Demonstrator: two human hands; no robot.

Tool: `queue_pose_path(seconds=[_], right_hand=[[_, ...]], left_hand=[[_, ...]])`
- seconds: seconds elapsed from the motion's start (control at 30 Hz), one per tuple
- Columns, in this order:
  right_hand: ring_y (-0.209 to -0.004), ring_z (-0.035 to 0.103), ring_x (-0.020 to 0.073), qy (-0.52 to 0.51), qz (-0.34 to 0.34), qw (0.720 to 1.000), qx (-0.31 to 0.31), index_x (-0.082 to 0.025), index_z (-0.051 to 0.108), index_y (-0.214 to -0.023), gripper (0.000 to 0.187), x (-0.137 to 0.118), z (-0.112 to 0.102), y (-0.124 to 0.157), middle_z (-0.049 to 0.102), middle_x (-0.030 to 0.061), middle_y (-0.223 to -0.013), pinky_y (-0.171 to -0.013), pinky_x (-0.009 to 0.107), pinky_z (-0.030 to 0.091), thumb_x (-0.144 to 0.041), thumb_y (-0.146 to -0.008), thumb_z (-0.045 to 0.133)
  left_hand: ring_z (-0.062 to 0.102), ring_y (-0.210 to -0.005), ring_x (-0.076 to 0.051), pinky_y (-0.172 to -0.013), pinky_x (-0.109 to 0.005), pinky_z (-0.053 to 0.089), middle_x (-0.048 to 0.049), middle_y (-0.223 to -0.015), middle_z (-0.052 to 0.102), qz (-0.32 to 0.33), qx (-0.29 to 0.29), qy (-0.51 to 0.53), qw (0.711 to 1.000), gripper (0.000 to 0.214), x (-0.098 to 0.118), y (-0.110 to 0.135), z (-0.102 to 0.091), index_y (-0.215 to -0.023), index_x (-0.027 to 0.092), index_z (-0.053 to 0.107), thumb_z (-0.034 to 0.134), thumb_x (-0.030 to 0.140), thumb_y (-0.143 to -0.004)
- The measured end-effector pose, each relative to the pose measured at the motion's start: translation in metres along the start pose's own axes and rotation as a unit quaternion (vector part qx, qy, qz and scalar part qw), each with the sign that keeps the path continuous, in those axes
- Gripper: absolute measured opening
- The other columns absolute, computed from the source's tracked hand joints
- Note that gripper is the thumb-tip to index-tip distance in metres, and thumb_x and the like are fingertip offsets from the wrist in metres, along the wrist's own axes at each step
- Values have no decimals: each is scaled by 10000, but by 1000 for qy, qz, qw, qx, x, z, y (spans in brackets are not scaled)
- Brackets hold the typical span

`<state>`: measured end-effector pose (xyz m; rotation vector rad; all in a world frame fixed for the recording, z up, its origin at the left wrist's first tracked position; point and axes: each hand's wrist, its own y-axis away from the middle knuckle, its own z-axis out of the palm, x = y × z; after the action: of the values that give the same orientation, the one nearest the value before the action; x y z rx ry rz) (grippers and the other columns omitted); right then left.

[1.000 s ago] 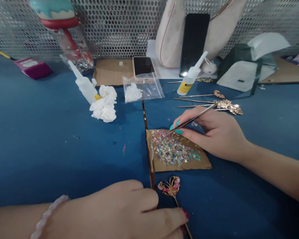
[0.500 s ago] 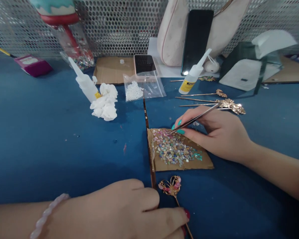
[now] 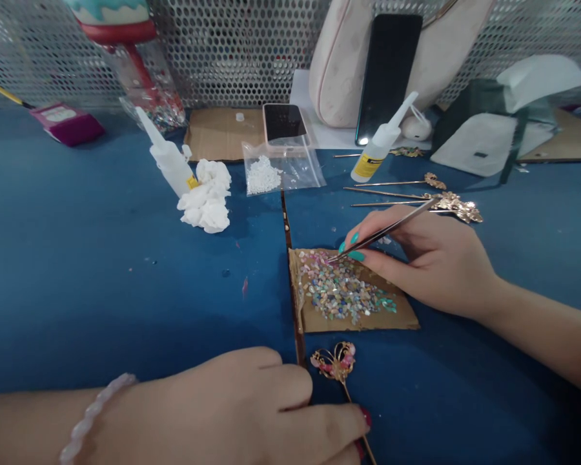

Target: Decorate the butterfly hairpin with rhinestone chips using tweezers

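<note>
My left hand (image 3: pixel 252 413) lies closed at the near edge, thumb and finger pinching the thin stem of a gold butterfly hairpin (image 3: pixel 337 363) with pink stones. My right hand (image 3: pixel 433 261) grips metal tweezers (image 3: pixel 387 228). Their tips touch the far left part of a heap of small coloured stone chips (image 3: pixel 341 292) spread on a cardboard piece (image 3: pixel 407 318). I cannot make out whether a chip is between the tips.
On the blue table: two glue bottles (image 3: pixel 167 158) (image 3: pixel 380 142), crumpled white tissue (image 3: pixel 207 200), a bag of white beads (image 3: pixel 281 171), a phone (image 3: pixel 285 124), several gold hairpins (image 3: pixel 445 201). Against the mesh wall lean a pink bag (image 3: pixel 334 64) and a dark phone (image 3: pixel 387 71).
Both hands keep their grips and stay almost in place. The tweezer tips remain at the pink end of the chips. The view has shifted slightly.
</note>
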<state>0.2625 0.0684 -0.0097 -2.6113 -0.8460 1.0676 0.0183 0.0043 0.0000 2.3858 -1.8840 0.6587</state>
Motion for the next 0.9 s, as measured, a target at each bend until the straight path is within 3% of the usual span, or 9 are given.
queue_pose_path(seconds=[0.17, 0.43, 0.7, 0.9], right_hand=[[-806, 660, 221, -11, 2, 1000, 2, -316, 591, -895, 170, 0, 0, 1, 666, -19, -886, -700, 403, 533, -174, -803, 576], [-774, 655, 196, 4, -29, 1000, -5, -279, 583, -883, 165, 1, -1, 1, 658, -15, -877, -658, 368, 520, -141, -795, 570], [-766, 653, 183, 3, -40, 999, -14, -287, 576, -896, 171, 1, 1, -1, 659, -20, -861, -649, 354, 521, -146, -800, 571], [-789, 646, 185, -1, -29, 1000, -3, -302, 583, -913, 206, 2, 0, 0, 660, -26, -882, -672, 364, 513, -135, -794, 564]], left_hand=[[573, -725, -116, -556, -274, 484, 107, -1184, 649, 6, -9, -11, 1000, 208, 0, 2, -2, -1107, 202, 641, 483, 235, -975], [549, -749, -101, -587, -262, 456, 128, -1168, 646, 4, -15, -23, 1000, 517, -1, 2, -5, -1132, 202, 623, 114, 168, -1045], [539, -746, -106, -568, -255, 456, 127, -1195, 631, 7, -18, -23, 1000, 455, 0, 3, -3, -1162, 210, 612, 173, 182, -1045], [558, -755, -104, -581, -250, 458, 101, -1205, 632, 5, -30, -23, 999, 261, -2, 4, -3, -1160, 216, 606, 390, 237, -1014]])
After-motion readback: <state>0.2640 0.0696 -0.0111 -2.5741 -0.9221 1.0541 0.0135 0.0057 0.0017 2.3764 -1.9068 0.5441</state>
